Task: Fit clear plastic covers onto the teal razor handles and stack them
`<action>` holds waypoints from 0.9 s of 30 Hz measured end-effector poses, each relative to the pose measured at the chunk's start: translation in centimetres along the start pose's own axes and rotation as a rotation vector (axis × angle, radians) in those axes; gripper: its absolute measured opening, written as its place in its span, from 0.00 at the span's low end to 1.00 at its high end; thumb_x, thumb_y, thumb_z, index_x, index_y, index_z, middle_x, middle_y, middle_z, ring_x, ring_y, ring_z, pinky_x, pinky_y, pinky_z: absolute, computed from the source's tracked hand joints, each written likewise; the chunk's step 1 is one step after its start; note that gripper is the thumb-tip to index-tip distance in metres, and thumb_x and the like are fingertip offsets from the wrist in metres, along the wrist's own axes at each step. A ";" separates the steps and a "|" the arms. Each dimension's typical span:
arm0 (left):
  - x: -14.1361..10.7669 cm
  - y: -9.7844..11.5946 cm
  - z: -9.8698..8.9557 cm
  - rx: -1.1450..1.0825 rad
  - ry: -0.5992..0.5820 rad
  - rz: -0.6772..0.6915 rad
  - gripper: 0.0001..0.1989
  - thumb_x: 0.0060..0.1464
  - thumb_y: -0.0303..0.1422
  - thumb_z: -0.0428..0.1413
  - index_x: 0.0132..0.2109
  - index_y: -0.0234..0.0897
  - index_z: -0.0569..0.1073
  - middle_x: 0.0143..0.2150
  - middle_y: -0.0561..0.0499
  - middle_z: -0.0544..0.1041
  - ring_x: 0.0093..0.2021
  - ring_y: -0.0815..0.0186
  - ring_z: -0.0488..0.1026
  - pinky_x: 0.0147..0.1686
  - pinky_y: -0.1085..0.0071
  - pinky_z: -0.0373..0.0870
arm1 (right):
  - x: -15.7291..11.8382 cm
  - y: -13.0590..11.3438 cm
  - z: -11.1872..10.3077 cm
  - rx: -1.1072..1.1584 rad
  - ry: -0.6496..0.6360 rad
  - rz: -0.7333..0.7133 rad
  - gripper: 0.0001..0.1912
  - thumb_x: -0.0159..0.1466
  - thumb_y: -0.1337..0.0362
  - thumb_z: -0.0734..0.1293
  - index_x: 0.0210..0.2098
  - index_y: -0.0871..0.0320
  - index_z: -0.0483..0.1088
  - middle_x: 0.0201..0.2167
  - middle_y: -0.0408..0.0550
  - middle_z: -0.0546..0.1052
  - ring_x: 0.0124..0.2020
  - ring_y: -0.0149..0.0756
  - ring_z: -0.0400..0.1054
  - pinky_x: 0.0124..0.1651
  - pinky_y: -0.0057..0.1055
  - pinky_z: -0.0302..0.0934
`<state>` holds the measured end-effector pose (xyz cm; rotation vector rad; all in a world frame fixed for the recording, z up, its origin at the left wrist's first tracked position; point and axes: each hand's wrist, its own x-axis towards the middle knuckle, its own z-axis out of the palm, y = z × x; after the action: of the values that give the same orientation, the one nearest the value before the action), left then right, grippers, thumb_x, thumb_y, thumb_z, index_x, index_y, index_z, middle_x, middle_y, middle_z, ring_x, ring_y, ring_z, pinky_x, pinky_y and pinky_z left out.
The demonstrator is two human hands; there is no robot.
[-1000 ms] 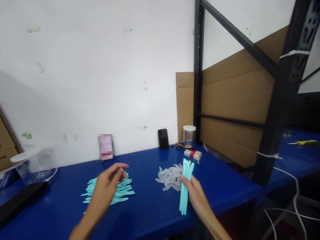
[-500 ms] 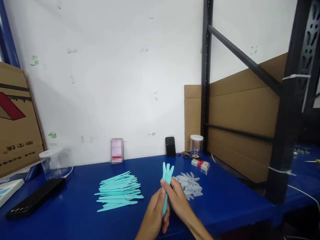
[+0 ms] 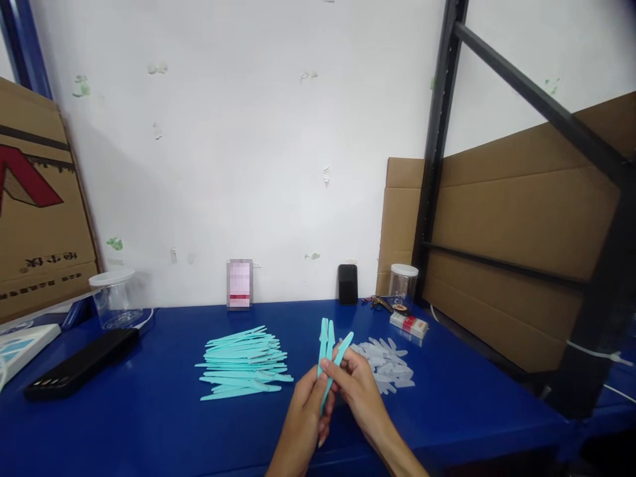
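Observation:
My left hand (image 3: 308, 404) is closed round the lower part of slim turquoise eyebrow razors (image 3: 326, 334), two of which stand side by side. Between the thumb and fingers of my right hand (image 3: 356, 383) is another turquoise eyebrow razor (image 3: 344, 347), tilted to the right, away from the other two. The hands touch, and the fingers hide the razors' lower ends in part. Left of the hands lies a pile of similar turquoise razors (image 3: 246, 364). Just behind my right hand is a heap of small translucent covers (image 3: 390, 366), partly hidden by it.
A black power bank (image 3: 82, 364) and a lidded clear jar (image 3: 116, 301) are at the left. Along the back stand a pinkish card (image 3: 240, 285), a black phone-like object (image 3: 348, 285) and another clear jar (image 3: 402, 288). A small white-and-red box (image 3: 409, 324) lies near the dark rack post (image 3: 437, 146).
One razor has swung out to the right, apart from the other two, with my right hand. The whole view has shifted slightly; the piles look unchanged.

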<state>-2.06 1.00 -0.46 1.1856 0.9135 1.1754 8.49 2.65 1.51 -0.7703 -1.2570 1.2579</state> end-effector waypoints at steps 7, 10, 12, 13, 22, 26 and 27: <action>-0.1 -0.3 -0.1 -0.108 -0.002 -0.031 0.31 0.48 0.64 0.52 0.40 0.40 0.65 0.19 0.64 0.55 0.15 0.78 0.43 0.11 0.83 0.42 | -0.2 -0.7 -0.3 -0.002 -0.042 0.085 0.24 0.54 0.43 0.73 0.29 0.56 0.64 0.19 0.33 0.58 0.17 0.22 0.46 0.19 0.23 0.35; -0.3 0.0 0.0 -0.111 0.002 -0.014 0.30 0.49 0.64 0.52 0.36 0.39 0.64 0.19 0.64 0.55 0.15 0.78 0.42 0.11 0.82 0.41 | 0.0 -0.5 -0.2 -0.043 -0.058 0.073 0.23 0.56 0.43 0.71 0.30 0.56 0.64 0.19 0.34 0.59 0.18 0.24 0.47 0.20 0.24 0.37; -0.4 0.2 -0.1 -0.111 0.011 -0.009 0.29 0.47 0.63 0.54 0.35 0.40 0.64 0.18 0.64 0.54 0.15 0.78 0.42 0.11 0.82 0.41 | -0.1 -0.3 -0.1 -0.104 -0.058 0.043 0.23 0.58 0.43 0.69 0.30 0.56 0.65 0.20 0.34 0.59 0.18 0.25 0.48 0.20 0.24 0.39; -0.4 0.2 -0.1 -0.115 0.027 -0.006 0.29 0.46 0.63 0.56 0.35 0.40 0.64 0.18 0.65 0.54 0.15 0.79 0.41 0.11 0.82 0.41 | -0.2 -0.2 -0.1 -0.148 -0.063 0.020 0.22 0.59 0.42 0.68 0.31 0.56 0.65 0.20 0.35 0.59 0.19 0.25 0.48 0.21 0.25 0.41; -0.2 0.6 0.0 -0.124 0.183 -0.076 0.29 0.43 0.61 0.59 0.33 0.39 0.65 0.18 0.66 0.49 0.14 0.79 0.44 0.13 0.82 0.39 | -3.8 -2.2 -7.1 -0.438 0.279 -0.072 0.18 0.64 0.47 0.64 0.31 0.56 0.68 0.19 0.35 0.53 0.21 0.29 0.47 0.24 0.27 0.42; -0.6 0.9 0.2 -0.074 0.119 -0.054 0.28 0.44 0.61 0.58 0.33 0.40 0.64 0.18 0.66 0.50 0.14 0.78 0.43 0.12 0.82 0.39 | -4.2 -2.8 -8.2 -0.400 0.304 -0.033 0.19 0.63 0.47 0.65 0.28 0.56 0.67 0.18 0.35 0.53 0.21 0.28 0.46 0.23 0.26 0.40; -0.6 0.8 0.2 -0.063 0.104 -0.052 0.29 0.44 0.62 0.57 0.33 0.40 0.64 0.17 0.66 0.51 0.14 0.78 0.43 0.12 0.82 0.39 | -4.2 -2.6 -7.7 -0.392 0.264 -0.029 0.19 0.63 0.47 0.65 0.28 0.56 0.67 0.18 0.35 0.53 0.20 0.28 0.46 0.22 0.26 0.40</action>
<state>-2.08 0.35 0.37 1.0523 0.9730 1.2247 17.06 -0.33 1.24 -1.1547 -1.3048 0.8593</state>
